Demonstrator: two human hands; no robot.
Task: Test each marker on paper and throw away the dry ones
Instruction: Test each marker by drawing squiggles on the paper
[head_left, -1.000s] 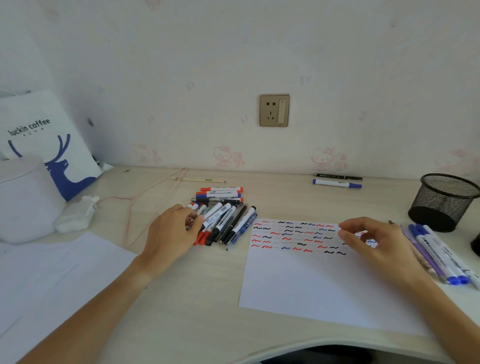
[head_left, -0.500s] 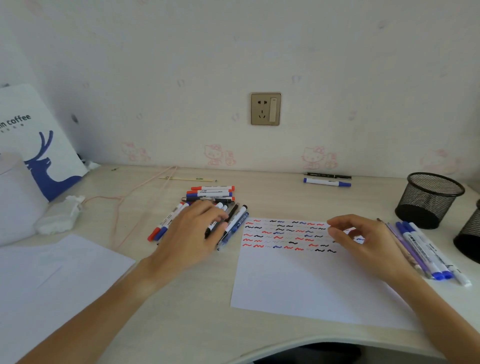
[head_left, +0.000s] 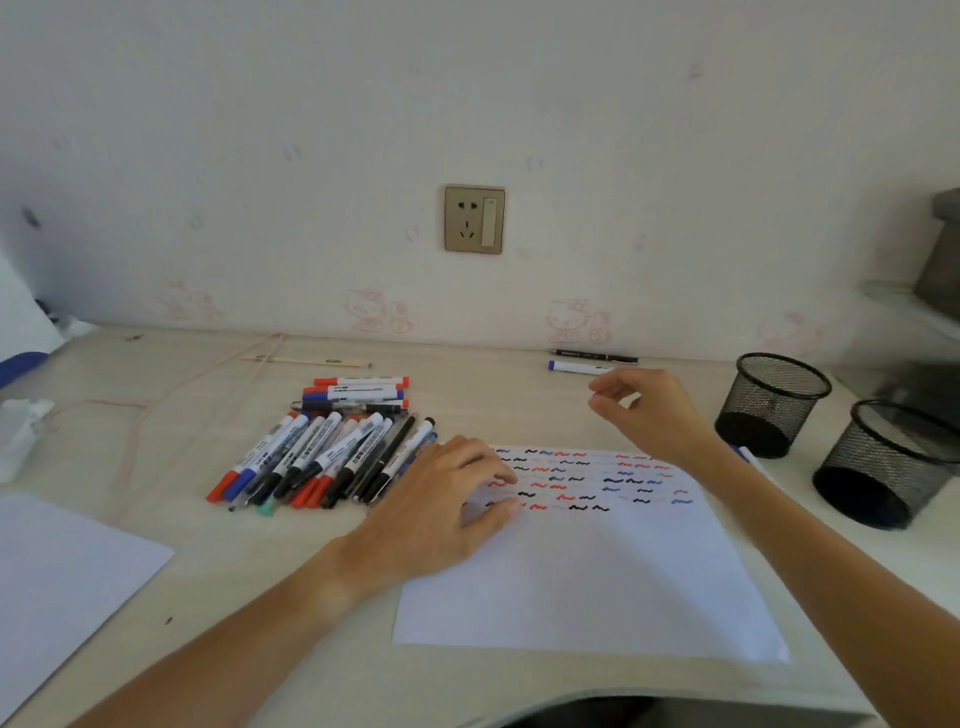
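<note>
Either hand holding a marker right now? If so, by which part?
Nothing is held. The left hand rests fingers-down on the test paper; the right hand is raised above the desk, fingers loosely curled, empty.

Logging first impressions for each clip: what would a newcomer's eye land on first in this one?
Probably the sheet of paper at centre, its top rows filled with red, blue and black squiggles, with the left hand resting on its left edge. Next, the pile of markers fanned out on the desk left of the sheet. The right hand hovers above the paper's far edge, near two black mesh pen cups at right.
</note>
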